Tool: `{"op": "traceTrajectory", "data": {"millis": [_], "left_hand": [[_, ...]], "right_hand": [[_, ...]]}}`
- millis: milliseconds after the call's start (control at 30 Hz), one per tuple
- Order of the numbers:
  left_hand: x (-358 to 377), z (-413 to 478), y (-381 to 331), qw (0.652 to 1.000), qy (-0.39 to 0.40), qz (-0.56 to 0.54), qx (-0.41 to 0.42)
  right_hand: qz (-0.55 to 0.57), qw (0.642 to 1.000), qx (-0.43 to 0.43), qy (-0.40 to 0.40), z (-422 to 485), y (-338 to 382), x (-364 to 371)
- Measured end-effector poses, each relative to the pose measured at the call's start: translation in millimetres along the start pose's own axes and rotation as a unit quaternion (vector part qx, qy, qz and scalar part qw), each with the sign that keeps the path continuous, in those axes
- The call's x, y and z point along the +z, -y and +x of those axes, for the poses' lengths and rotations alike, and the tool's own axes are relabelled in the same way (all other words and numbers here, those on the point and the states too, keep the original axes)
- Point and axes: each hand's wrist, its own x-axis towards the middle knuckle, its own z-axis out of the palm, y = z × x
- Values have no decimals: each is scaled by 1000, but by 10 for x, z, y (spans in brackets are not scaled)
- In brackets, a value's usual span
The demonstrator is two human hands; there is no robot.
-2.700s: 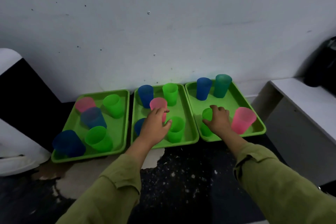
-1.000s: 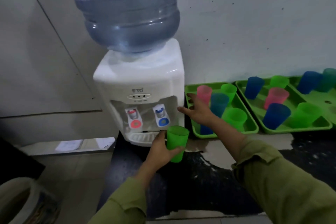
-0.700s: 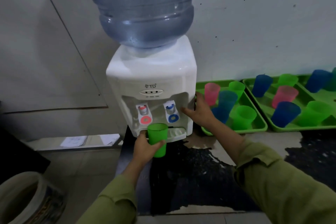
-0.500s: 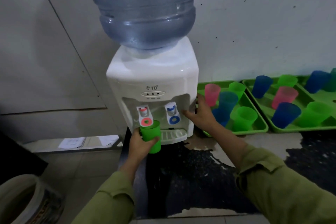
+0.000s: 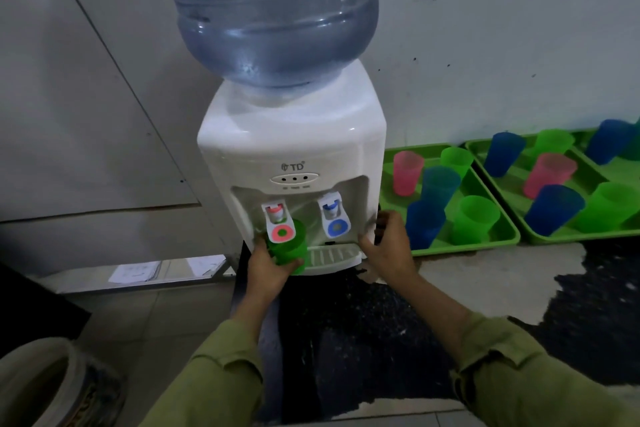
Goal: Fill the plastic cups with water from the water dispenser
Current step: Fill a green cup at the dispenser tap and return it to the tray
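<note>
Light: dim, flat, indoor; the source cannot be told. The far wall point(image 5: 485, 45) on the right is showing brightest, while the left side is greying down.
Glare: small white glints are sitting on the water bottle point(image 5: 270, 10), and a soft sheen is lying over the top of the dispenser point(image 5: 294, 135).
Shadow: the dark counter point(image 5: 346, 340) in the near middle is sinking almost to black.
Colour: the green cup point(image 5: 289, 250) at the dispenser, the trays point(image 5: 433, 246) and the other cups point(image 5: 476, 218) are glowing oversaturated.
Sharpness: the centre is reading fairly crisp; the near sleeves point(image 5: 536, 385) are smearing soft.
Distortion: the wide lens is stretching shapes toward the edges, the trays at right most plainly.
</note>
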Motion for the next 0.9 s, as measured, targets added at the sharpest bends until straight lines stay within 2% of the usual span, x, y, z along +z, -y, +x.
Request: {"op": "traceTrajectory", "data": {"millis": [67, 167, 267, 367, 533, 767, 900], "left_hand": [[-29, -13, 5, 1000, 2, 9, 5], [-80, -31, -10, 1000, 18, 6, 17], [-149, -44, -30, 999, 14, 36, 35], [-259, -66, -75, 995, -16, 73, 58], [-337, 33, -211, 986, -30, 145, 72], [-341, 160, -317, 960, -8, 272, 67], [-344, 112, -352, 962, -3, 260, 78]], "right_hand": [[18, 999, 44, -10, -148, -82, 184], [-29, 993, 70, 90, -296, -146, 516], [-18, 983, 53, 174, -367, -108, 764], [-9, 979, 9, 203, -329, -16, 926], [-47, 984, 26, 170, -143, 162, 1188], [-24, 988, 16, 149, -40, 143, 1274], [-21, 989, 12, 148, -51, 110, 1266]]}}
